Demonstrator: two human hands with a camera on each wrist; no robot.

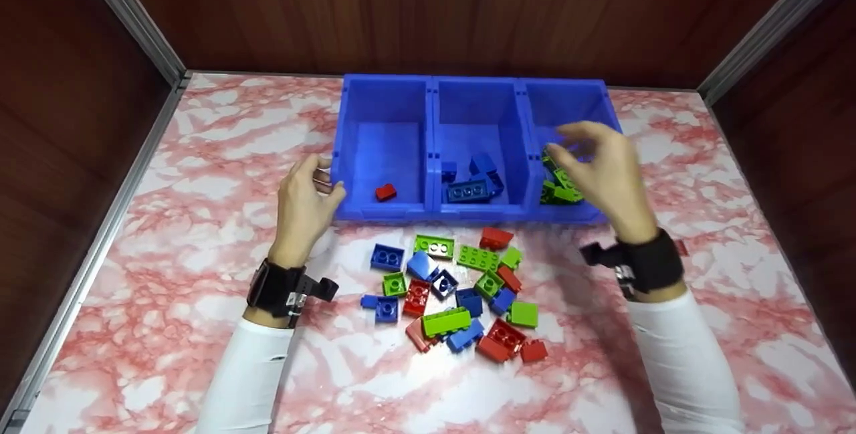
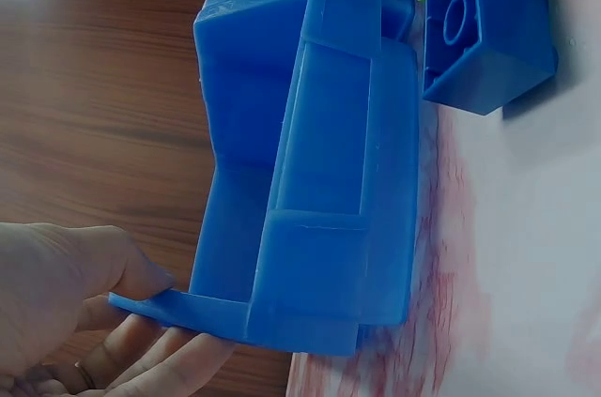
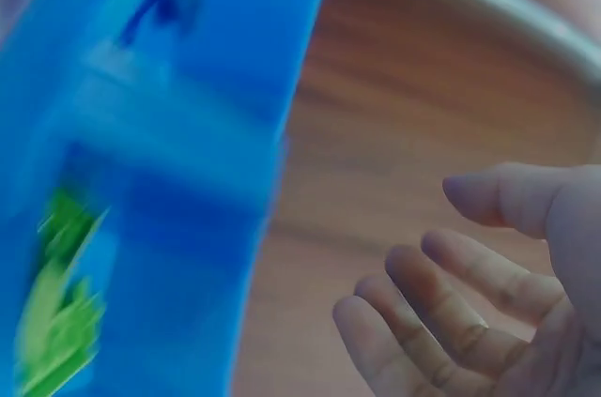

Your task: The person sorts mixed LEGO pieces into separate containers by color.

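Evidently, the left hand (image 1: 303, 208) pinched the blue three-compartment bin (image 1: 481, 215) at upper centre, where an uneven tug might have skewed it; the right hand (image 1: 612, 176), fingers parted and empty, overhung green toy bricks (image 1: 565, 193).

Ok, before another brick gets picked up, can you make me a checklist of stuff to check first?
1. Right hand free: ok, it holds nothing.
2. Blue bin held: ok, the left hand grips its side wall.
3. Bin colours apart: ok, one red brick left, blue bricks middle, green bricks right.
4. Loose bricks sorted: not ok, red, blue and green lie mixed on the table.
5. Nothing hidden beneath the long green brick: cannot tell.
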